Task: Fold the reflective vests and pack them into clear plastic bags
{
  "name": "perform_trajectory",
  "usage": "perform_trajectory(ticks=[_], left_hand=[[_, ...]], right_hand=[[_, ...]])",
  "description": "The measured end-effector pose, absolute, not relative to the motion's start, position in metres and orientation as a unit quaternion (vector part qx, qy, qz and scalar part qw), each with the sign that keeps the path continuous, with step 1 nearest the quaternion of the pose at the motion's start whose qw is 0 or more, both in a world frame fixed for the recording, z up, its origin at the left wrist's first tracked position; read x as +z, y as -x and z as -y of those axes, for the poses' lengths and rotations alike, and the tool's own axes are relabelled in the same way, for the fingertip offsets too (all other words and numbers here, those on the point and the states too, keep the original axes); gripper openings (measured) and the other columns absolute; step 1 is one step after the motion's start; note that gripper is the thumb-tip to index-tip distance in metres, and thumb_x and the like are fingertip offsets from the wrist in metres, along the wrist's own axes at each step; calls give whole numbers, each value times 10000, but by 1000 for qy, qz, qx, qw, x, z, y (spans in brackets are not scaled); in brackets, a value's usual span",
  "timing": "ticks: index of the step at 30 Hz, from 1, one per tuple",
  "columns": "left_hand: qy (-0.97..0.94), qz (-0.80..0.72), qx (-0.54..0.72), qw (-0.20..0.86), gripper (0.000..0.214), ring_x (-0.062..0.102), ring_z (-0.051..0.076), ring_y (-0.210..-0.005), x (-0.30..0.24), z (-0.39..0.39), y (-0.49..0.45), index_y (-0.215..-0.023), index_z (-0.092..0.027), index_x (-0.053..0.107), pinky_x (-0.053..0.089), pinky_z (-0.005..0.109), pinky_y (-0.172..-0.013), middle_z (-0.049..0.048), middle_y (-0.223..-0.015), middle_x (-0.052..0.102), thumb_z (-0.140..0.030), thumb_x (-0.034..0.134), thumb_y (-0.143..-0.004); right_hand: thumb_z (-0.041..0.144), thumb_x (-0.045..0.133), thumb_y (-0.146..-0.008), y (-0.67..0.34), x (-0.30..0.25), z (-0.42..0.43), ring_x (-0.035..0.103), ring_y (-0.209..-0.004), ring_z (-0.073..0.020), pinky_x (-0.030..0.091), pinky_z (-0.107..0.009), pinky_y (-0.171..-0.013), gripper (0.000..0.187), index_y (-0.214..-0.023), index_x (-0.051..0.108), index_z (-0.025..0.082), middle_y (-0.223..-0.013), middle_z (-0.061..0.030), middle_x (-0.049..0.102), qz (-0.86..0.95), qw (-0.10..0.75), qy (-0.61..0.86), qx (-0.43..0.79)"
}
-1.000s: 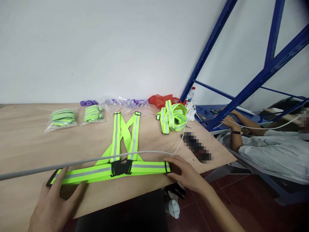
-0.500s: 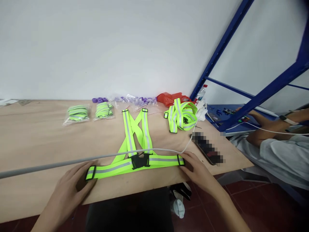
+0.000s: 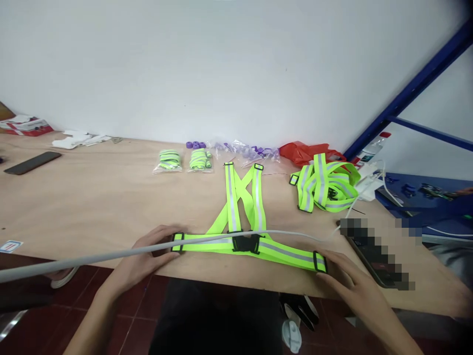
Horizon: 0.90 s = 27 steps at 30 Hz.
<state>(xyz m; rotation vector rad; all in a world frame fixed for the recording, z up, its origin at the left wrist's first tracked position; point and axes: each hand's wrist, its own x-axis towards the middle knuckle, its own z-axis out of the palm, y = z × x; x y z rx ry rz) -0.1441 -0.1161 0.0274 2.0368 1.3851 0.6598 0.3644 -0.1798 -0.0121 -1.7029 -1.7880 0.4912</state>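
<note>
A broad pale plywood table (image 3: pixel 92 197) runs under both hands, and a blue steel rack (image 3: pixel 406 98) rises well beyond the right hand. A neon-yellow strap vest with grey reflective stripes (image 3: pixel 240 207) lies flat on the table between the hands. Its waist band runs from one hand to the other along the near edge, and its two shoulder straps cross as they run away from the hands toward the wall.

The left hand (image 3: pixel 148 254) sits at the band's left end, fingers curled about the black slider there. A long grey cable (image 3: pixel 92 256) passes over those fingers, so I cannot tell whether they pinch the strap or only rest on it. The right hand (image 3: pixel 351 286) lies flat with fingers apart, fingertips pressing the band's right end and closed on nothing.

Beyond the right hand sits a second neon-yellow vest bundled in a loose heap (image 3: pixel 327 185), with a crumpled red plastic bag (image 3: pixel 305 152) just behind it. Beyond the left hand lie two clear plastic bags of folded yellow straps (image 3: pixel 169 161), side by side. A flat black phone (image 3: pixel 32 162) lies well off to the left of the left hand. Midway between the hands, a black plastic buckle (image 3: pixel 244 242) joins the band. Small purple plastic pieces (image 3: pixel 195 145) sit by the wall behind the bags.
</note>
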Motion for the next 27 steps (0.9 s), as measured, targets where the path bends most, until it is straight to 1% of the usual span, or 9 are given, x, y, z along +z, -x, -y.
perform_trajectory(ticks=[3, 9, 12, 14, 17, 21, 24, 27], left_hand=[[-776, -527, 220, 267, 422, 636, 269, -1255, 28, 116, 148, -1345, -341, 657, 524, 390, -1076, 23, -1371, 665, -492, 627, -952], [-806, -537, 137, 208, 426, 639, 281, -1253, 31, 113, 160, -1332, -329, 683, 518, 379, -1077, 26, -1390, 661, -499, 591, -952], [-809, -532, 127, 217, 435, 607, 283, -1294, 33, 112, 161, -1350, -340, 671, 480, 385, -1113, 16, -1405, 656, -491, 595, -949], [-795, -539, 131, 246, 452, 606, 286, -1293, 36, 112, 158, -1376, -344, 648, 471, 389, -1114, 14, -1408, 654, -479, 599, -948], [-764, -551, 139, 306, 491, 644, 284, -1231, 40, 113, 152, -1427, -362, 596, 527, 360, -1023, 8, -1367, 677, -436, 594, -942], [-750, -561, 148, 318, 535, 711, 268, -1039, 45, 115, 146, -1441, -346, 591, 576, 292, -847, 8, -1149, 755, -441, 591, -915], [-748, -558, 152, 326, 540, 709, 257, -989, 48, 114, 144, -1436, -341, 599, 572, 283, -828, 12, -1094, 756, -475, 581, -913], [-750, -555, 149, 327, 529, 697, 245, -937, 48, 113, 145, -1403, -331, 628, 567, 275, -802, 12, -1059, 751, -501, 573, -906]], right_hand=[[574, 663, -879, -370, -15, 179, 675, -1208, -316, 563, -437, -1034, 469, -1240, 706, 280, -1276, -84, 721, 686, 294, 643, 173], [557, 627, -889, -380, -22, 175, 675, -1206, -322, 572, -445, -1017, 461, -1250, 708, 283, -1297, -91, 715, 715, 240, 639, 149], [529, 624, -895, -382, -24, 173, 666, -1218, -326, 565, -458, -1027, 445, -1267, 699, 296, -1308, -88, 706, 722, 233, 634, 152], [514, 629, -892, -380, -23, 172, 666, -1215, -328, 566, -469, -1022, 435, -1271, 697, 311, -1307, -82, 703, 721, 234, 633, 157], [502, 629, -891, -374, -18, 172, 671, -1201, -327, 576, -458, -1001, 431, -1277, 701, 323, -1296, -82, 697, 713, 237, 636, 173], [500, 620, -901, -363, -7, 172, 672, -1196, -314, 569, -438, -1009, 440, -1293, 701, 318, -1278, -88, 692, 708, 240, 636, 193], [492, 643, -895, -358, -1, 171, 650, -1239, -314, 550, -447, -1044, 473, -1324, 665, 296, -1312, -90, 688, 702, 255, 637, 191], [475, 666, -882, -356, 3, 171, 645, -1247, -311, 541, -446, -1057, 457, -1292, 663, 274, -1315, -92, 695, 694, 273, 637, 194]])
